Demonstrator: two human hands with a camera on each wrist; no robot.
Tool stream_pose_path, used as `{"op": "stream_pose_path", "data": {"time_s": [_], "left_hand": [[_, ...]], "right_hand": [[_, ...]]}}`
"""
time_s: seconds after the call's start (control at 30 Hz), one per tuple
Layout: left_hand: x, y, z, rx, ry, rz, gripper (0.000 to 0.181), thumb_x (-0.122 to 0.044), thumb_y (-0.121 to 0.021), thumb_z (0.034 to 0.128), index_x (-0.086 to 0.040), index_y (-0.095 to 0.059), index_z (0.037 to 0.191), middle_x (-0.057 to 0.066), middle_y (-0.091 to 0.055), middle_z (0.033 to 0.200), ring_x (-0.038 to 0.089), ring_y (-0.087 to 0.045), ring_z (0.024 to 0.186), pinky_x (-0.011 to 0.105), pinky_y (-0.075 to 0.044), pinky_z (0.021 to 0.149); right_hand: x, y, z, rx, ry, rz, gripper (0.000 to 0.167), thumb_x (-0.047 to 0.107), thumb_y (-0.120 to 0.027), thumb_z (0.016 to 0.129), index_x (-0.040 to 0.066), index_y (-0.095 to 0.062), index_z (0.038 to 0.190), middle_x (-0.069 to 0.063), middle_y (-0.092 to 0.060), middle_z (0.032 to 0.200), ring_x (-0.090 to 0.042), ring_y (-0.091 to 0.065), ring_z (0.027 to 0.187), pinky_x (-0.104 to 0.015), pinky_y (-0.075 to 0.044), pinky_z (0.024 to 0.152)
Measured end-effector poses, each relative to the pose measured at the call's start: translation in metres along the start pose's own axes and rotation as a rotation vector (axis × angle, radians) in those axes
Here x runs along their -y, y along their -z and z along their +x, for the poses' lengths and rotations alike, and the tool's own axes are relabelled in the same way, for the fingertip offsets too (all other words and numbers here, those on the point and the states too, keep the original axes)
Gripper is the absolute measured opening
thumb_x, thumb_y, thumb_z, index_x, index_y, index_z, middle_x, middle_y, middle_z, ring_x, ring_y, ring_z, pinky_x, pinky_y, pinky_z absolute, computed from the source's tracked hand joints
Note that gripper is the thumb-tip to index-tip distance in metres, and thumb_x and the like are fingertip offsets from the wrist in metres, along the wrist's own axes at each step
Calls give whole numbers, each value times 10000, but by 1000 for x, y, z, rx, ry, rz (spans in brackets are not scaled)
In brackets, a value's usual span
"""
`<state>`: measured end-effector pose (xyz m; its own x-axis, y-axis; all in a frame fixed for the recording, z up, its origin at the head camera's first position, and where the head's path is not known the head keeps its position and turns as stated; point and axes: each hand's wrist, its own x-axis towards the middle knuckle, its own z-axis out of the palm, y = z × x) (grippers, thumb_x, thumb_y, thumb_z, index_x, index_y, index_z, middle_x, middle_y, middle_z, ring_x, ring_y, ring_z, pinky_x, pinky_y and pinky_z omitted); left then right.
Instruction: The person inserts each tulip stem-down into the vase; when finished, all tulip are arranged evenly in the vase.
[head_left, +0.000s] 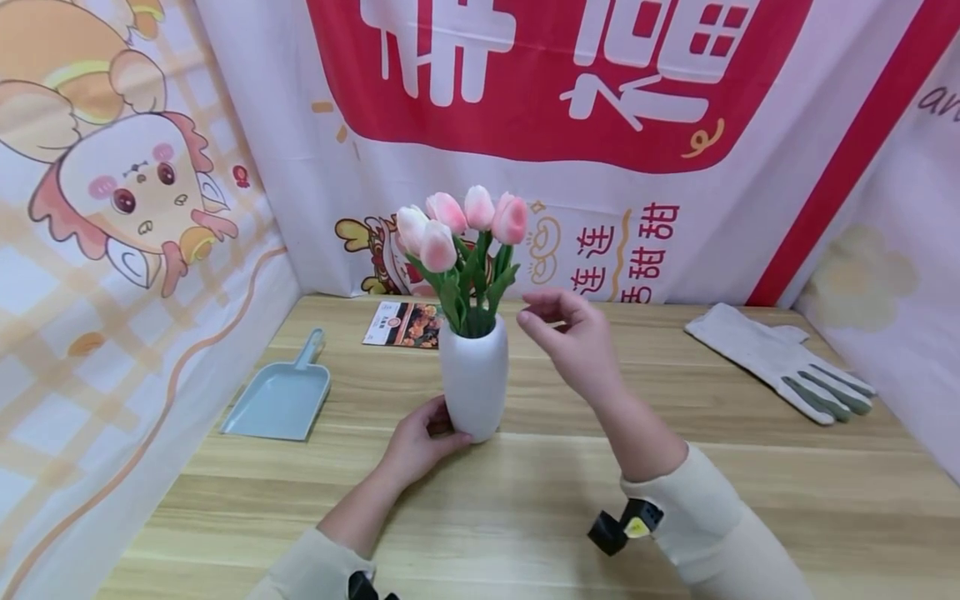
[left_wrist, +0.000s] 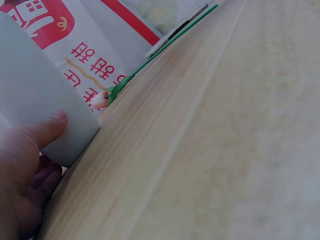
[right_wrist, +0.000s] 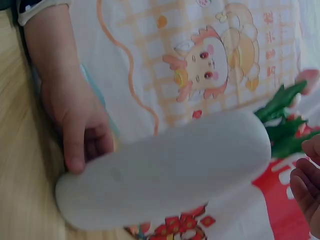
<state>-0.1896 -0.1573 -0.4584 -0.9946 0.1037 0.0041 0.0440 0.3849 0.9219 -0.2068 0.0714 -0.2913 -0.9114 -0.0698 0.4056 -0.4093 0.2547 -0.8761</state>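
Observation:
A white vase (head_left: 474, 379) stands upright on the table, holding several pink and white tulips (head_left: 459, 229) with green leaves. My left hand (head_left: 420, 442) grips the vase low at its left side, the thumb on the near face and the fingers partly hidden around it. In the left wrist view, that thumb (left_wrist: 50, 129) presses the wall near the base. Just right of the blossoms and above the rim, my right hand (head_left: 573, 337) hovers with loosely bent fingers and nothing visible in them. A tulip with a long green stem (left_wrist: 175, 36) appears beyond the vase in the left wrist view.
A light blue dustpan (head_left: 285, 396) lies left of the vase. Behind the vase is a printed card (head_left: 401, 323), partly covered by it. White and grey-green gloves (head_left: 780, 358) lie at the far right. Printed cloth (head_left: 420, 158) hangs along the table's back and sides.

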Motion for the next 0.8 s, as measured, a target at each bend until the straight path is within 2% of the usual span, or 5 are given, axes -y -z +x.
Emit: {"op": "stream_pose_path", "data": {"time_s": [0.17,0.4,0.57,0.8], "left_hand": [[0,0,0,-13,2,-11,681,-303,-838,768,-130,-554,1362,69,-651,1284,234,-632,1153,454,-495,1038],[-1,-1,-2,-21,4,-15,666,-265,-841,767,-111,-561,1352,71,-666,1251,234,-641,1132,444,-503,1027],[-2,-1,-2,-19,8,-19,668,-267,-841,767,-113,-560,1353,70,-661,1263,234,-637,1140,447,-498,1035],[-2,-2,-1,-16,14,-31,658,-262,-837,772,-123,-561,1353,68,-654,1277,238,-629,1156,449,-492,1042]], "right_hand": [[-28,19,1,-39,-83,-33,241,121,-691,904,7,-664,1115,-138,-665,1016,-45,-586,853,-142,-517,738],[-71,43,-9,-46,-183,-100,272,116,-689,906,-33,-645,1130,-24,-664,942,7,-567,805,-129,-491,728],[-102,55,-21,-40,-304,-186,277,109,-653,929,-29,-626,1168,-108,-664,994,-12,-549,816,-119,-476,728],[-135,67,-32,-13,-354,-305,335,163,-636,946,-20,-608,1224,-179,-663,1073,-127,-561,888,-147,-461,725]]}}
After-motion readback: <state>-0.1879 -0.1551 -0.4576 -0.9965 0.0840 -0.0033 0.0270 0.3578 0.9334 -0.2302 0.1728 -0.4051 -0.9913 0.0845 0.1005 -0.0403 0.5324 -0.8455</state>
